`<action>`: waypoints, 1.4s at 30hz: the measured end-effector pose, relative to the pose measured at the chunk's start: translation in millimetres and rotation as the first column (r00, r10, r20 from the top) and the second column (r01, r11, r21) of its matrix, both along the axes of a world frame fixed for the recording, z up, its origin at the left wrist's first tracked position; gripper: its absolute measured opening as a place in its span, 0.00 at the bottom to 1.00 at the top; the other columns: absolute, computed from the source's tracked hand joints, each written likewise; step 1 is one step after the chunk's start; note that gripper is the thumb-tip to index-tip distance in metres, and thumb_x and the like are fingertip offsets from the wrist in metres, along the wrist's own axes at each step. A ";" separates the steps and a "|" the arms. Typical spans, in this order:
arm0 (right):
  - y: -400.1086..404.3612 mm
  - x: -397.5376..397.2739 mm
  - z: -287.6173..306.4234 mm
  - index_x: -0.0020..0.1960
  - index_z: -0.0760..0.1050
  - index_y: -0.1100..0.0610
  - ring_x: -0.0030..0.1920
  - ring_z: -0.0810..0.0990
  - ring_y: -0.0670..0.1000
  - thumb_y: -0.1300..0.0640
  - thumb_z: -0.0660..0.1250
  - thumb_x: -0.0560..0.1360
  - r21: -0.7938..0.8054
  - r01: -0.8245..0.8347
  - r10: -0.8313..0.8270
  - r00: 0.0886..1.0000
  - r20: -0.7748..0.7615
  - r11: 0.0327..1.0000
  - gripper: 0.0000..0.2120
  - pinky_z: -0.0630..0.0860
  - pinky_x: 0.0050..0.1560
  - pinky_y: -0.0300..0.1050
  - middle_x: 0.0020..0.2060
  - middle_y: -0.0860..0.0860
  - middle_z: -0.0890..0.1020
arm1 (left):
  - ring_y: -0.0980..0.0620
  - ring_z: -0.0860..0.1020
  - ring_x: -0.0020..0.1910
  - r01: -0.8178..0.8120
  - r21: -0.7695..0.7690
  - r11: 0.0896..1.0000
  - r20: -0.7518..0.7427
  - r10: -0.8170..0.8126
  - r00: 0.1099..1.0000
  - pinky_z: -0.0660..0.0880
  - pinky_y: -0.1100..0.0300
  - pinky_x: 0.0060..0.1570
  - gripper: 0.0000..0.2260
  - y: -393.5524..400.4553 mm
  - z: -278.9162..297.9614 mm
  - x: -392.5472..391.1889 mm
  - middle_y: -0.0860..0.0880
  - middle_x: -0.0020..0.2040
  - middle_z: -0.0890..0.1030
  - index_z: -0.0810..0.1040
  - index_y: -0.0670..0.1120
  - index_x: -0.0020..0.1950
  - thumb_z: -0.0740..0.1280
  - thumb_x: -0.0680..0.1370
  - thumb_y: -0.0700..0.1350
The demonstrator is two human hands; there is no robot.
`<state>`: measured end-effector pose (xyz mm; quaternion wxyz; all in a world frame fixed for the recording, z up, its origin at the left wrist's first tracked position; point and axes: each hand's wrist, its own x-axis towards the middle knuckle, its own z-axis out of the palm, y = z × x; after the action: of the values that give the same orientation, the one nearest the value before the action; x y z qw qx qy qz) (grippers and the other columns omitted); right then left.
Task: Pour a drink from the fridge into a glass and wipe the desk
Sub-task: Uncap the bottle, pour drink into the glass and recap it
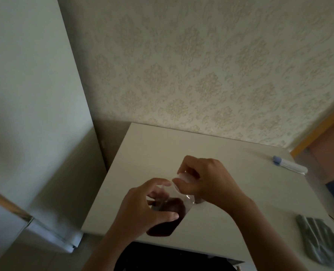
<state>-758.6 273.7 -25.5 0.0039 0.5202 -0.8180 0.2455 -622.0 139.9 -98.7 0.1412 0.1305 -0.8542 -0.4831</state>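
A clear plastic bottle (172,216) with dark liquid in its lower half hangs tilted above the front of the pale desk (142,153). My left hand (142,208) wraps around the bottle's body. My right hand (205,180) pinches the white cap (183,177) at the bottle's top. A little of a glass (199,201) shows on the desk behind the bottle, mostly hidden by my right hand. A grey cloth (320,239) lies crumpled at the desk's right front.
The white fridge (25,114) stands to the left of the desk, with its lower edge near the floor. A white tube with a blue cap (289,165) lies at the desk's far right. Patterned wallpaper runs behind the desk. A wooden door frame (326,141) stands at the right.
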 end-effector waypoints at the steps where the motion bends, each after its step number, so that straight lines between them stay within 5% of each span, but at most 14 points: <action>1: -3.2 0.8 -0.4 0.41 0.73 0.49 0.28 0.75 0.47 0.40 0.64 0.68 0.023 0.029 -0.028 0.999 -0.014 0.999 0.13 0.68 0.28 0.34 0.27 0.44 0.76 | 0.61 0.79 0.48 -0.044 -0.029 0.999 -0.020 0.043 0.999 0.79 0.62 0.46 0.26 2.2 -1.6 -0.2 0.62 0.47 0.81 0.71 0.67 0.52 0.73 0.57 0.66; 7: -20.3 7.4 -11.4 0.39 0.70 0.52 0.22 0.70 0.45 0.41 0.58 0.69 -0.044 0.241 -0.243 0.967 -0.070 0.970 0.14 0.66 0.26 0.37 0.20 0.42 0.68 | 0.61 0.79 0.42 -0.267 -0.213 0.940 -0.098 0.252 0.963 0.75 0.70 0.43 0.30 7.1 -5.8 -3.0 0.63 0.46 0.79 0.74 0.61 0.58 0.70 0.58 0.67; 10: -17.5 7.0 -11.2 0.39 0.68 0.49 0.23 0.70 0.44 0.37 0.54 0.69 -0.042 0.186 -0.188 0.980 -0.061 0.982 0.16 0.65 0.26 0.37 0.21 0.42 0.69 | 0.62 0.79 0.44 -0.171 -0.158 0.973 -0.062 0.163 0.985 0.77 0.68 0.44 0.28 -3.9 -3.2 -1.0 0.65 0.46 0.79 0.72 0.64 0.56 0.71 0.58 0.67; 14: -10.0 4.9 -3.3 0.41 0.67 0.49 0.25 0.66 0.44 0.42 0.59 0.71 -0.034 -0.037 0.033 0.995 -0.095 0.999 0.11 0.60 0.27 0.32 0.26 0.40 0.66 | 0.57 0.81 0.46 -0.006 0.049 0.999 -0.049 0.009 0.999 0.81 0.59 0.43 0.29 -13.9 -0.4 -0.9 0.59 0.45 0.82 0.75 0.58 0.56 0.75 0.58 0.63; 17: -18.0 3.2 -5.1 0.38 0.70 0.52 0.23 0.68 0.47 0.44 0.58 0.71 -0.074 0.027 -0.034 0.995 -0.098 0.997 0.12 0.62 0.25 0.36 0.23 0.45 0.69 | 0.57 0.81 0.43 -0.048 0.049 0.998 -0.098 0.053 0.994 0.81 0.59 0.41 0.26 -7.7 -3.6 -3.4 0.60 0.42 0.81 0.73 0.62 0.54 0.74 0.59 0.65; 24: -34.3 3.3 -13.6 0.30 0.62 0.54 0.18 0.57 0.43 0.42 0.52 0.70 -0.089 0.348 -0.357 0.923 -0.141 0.933 0.17 0.54 0.22 0.38 0.18 0.44 0.58 | 0.63 0.76 0.39 -0.336 -0.317 0.887 -0.208 0.281 0.937 0.67 0.78 0.42 0.27 5.1 -2.4 -9.0 0.59 0.45 0.82 0.77 0.54 0.58 0.71 0.63 0.63; 26: -33.3 2.3 -12.2 0.32 0.66 0.53 0.20 0.62 0.44 0.41 0.55 0.70 -0.051 0.361 -0.365 0.926 -0.102 0.931 0.17 0.57 0.23 0.37 0.19 0.44 0.63 | 0.64 0.76 0.38 -0.289 -0.298 0.910 -0.198 0.238 0.951 0.69 0.77 0.42 0.27 -1.9 -0.4 -9.9 0.61 0.45 0.81 0.76 0.55 0.58 0.72 0.62 0.64; 32: -19.9 0.2 5.3 0.53 0.76 0.47 0.24 0.67 0.40 0.42 0.57 0.71 0.032 0.039 -0.036 0.995 -0.093 0.999 0.16 0.59 0.30 0.30 0.23 0.39 0.65 | 0.59 0.81 0.46 0.090 0.037 0.995 -0.026 -0.089 0.996 0.81 0.59 0.44 0.28 -31.1 2.1 -9.3 0.60 0.46 0.82 0.74 0.60 0.59 0.75 0.61 0.62; 37: -27.3 2.4 -2.7 0.51 0.75 0.47 0.22 0.67 0.43 0.44 0.55 0.70 0.021 0.125 -0.122 0.988 -0.100 0.992 0.16 0.58 0.28 0.32 0.19 0.43 0.64 | 0.63 0.79 0.45 -0.045 -0.103 0.994 -0.032 0.042 0.999 0.78 0.67 0.45 0.28 -19.4 -1.8 -8.6 0.66 0.46 0.78 0.71 0.64 0.56 0.70 0.59 0.68; 42: -32.9 10.5 -13.8 0.50 0.70 0.47 0.23 0.68 0.44 0.45 0.58 0.72 0.007 0.274 -0.274 0.962 -0.025 0.962 0.10 0.66 0.28 0.37 0.20 0.44 0.68 | 0.62 0.79 0.43 -0.228 -0.288 0.930 -0.127 0.199 0.972 0.76 0.71 0.43 0.28 -10.4 -10.2 -5.7 0.59 0.48 0.82 0.76 0.55 0.58 0.68 0.62 0.66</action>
<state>-748.0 240.8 -39.3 0.0445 0.4050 -0.8832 0.2321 -627.6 129.5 -108.9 0.2518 0.1763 -0.8906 -0.3352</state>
